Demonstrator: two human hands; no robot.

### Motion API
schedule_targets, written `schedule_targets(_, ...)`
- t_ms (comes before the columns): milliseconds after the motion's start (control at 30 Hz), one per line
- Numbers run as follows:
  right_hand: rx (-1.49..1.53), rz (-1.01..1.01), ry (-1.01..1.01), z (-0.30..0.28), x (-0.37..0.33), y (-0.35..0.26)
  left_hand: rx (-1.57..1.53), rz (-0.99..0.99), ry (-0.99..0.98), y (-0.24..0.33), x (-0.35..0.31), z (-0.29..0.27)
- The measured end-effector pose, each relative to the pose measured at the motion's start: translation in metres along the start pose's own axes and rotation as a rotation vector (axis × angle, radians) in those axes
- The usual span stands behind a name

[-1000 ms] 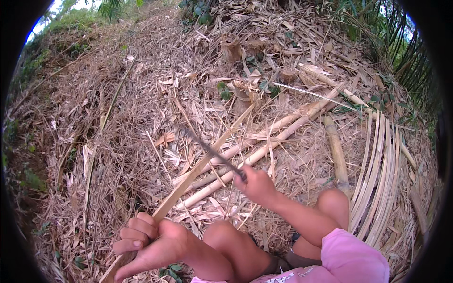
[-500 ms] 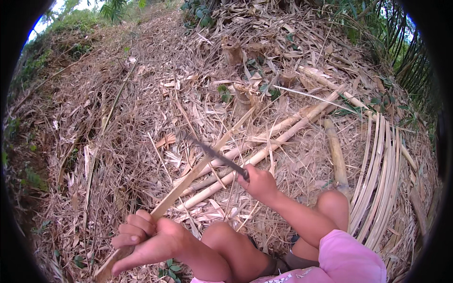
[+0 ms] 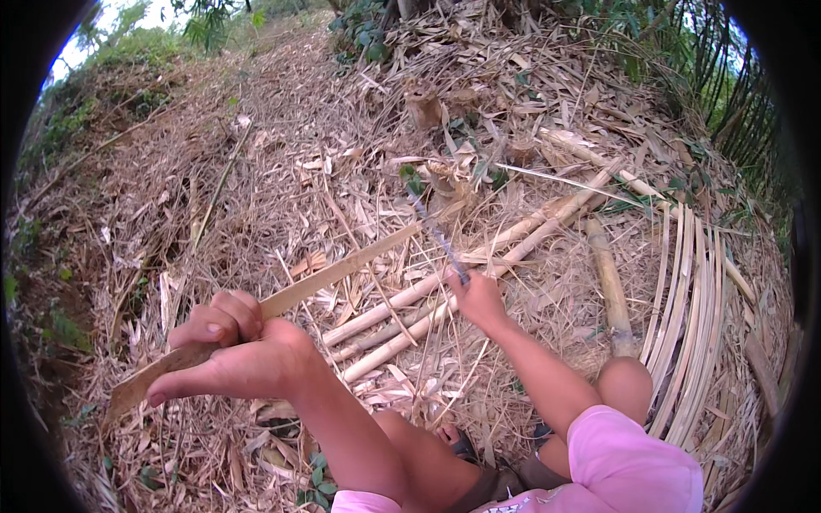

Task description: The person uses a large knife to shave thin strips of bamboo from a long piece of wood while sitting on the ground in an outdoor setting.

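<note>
My left hand [image 3: 244, 355] is closed around a flat, pale bamboo strip [image 3: 342, 270], which slants from the lower left up toward the middle. The strip's lower end sticks out past my thumb. In my right hand [image 3: 481, 301] is a long, thin knife [image 3: 442, 242], gripped at its handle. Its blade points away and slightly left, close to the strip's far end; whether the two touch I cannot tell. The handle is mostly hidden in my fist.
Bamboo poles [image 3: 522, 248] lie across the leaf-littered ground ahead. A bundle of split bamboo strips [image 3: 688, 325] fans out at the right, beside a short thick bamboo piece [image 3: 609, 274]. Cut stumps [image 3: 423, 107] stand farther off. My bent knee [image 3: 623, 385] is near that short piece.
My left hand has risen and moved left, bringing the strip to a flatter slant. The knife has swung from pointing left across the strip to pointing away; my right hand moved slightly forward.
</note>
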State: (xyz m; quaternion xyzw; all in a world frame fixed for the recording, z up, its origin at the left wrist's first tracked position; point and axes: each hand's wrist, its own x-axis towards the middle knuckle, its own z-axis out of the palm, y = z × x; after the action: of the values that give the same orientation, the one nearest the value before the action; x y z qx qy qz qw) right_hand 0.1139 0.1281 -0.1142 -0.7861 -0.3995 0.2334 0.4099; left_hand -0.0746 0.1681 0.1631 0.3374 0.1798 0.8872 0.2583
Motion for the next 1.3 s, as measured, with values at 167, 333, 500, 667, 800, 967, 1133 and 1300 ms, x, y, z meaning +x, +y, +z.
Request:
schedule_targets(167,-0.155,-0.393,0.041,0.010,-0.015,-0.035,0.045,0.013,0.126,0.002,0.007,-0.016)
schedule_targets(333,-0.421,0.088,0.096,-0.003,0.063,0.092,-0.019,-0.057,0.022,-0.003,-0.006,-0.054)
schedule_targets(500,-0.084,0.212,0.010,0.036,0.060,0.085,0.072,-0.030,0.071,-0.019,0.011,-0.076)
schedule_targets(667,-0.287,-0.042,-0.018,0.036,0.027,0.031,0.115,0.036,0.130,-0.020,0.021,-0.074)
schedule_targets(800,-0.407,0.211,0.048,0.014,0.091,0.098,0.147,0.008,0.181,-0.018,0.010,-0.056)
schedule_targets(967,-0.522,0.099,0.028,0.015,0.101,0.086,0.161,0.012,0.181,-0.023,0.021,-0.072)
schedule_targets(1133,-0.428,-0.039,0.047,0.022,0.073,0.074,0.166,0.028,0.116,-0.017,0.033,-0.081)
schedule_targets(1300,-0.260,0.138,0.001,0.025,0.104,0.095,0.201,0.022,0.194,-0.024,0.030,-0.075)
